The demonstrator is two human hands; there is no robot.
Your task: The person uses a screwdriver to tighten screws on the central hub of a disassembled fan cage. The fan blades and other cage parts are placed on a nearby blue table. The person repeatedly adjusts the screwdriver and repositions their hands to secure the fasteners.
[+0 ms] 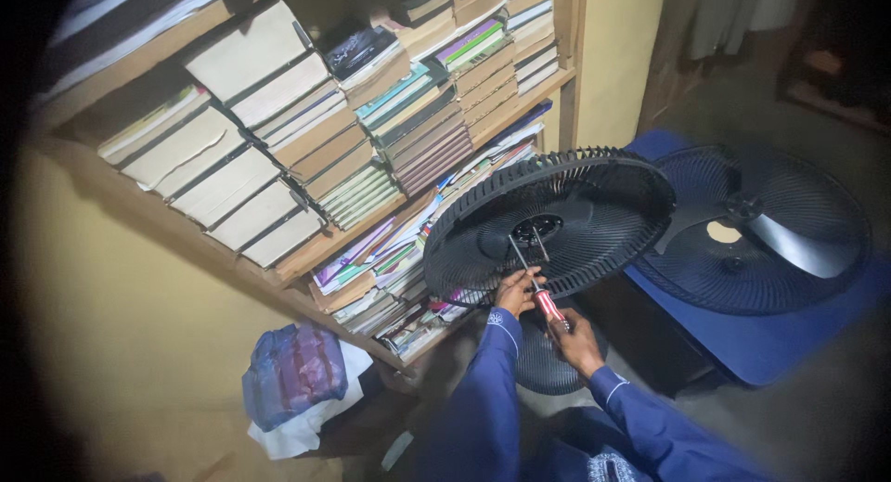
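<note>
Head view: hands [548,317] seemingly on screwdriver [536,282].

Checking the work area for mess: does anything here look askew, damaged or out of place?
The black round fan grille is off its fan and held tilted, while the fan blade with its other grille lies flat on a blue board. The shelf books sit in leaning, uneven stacks.

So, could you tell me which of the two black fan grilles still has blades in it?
The fan grille lying flat on the blue mat; the tilted grille by both hands shows none.
</note>
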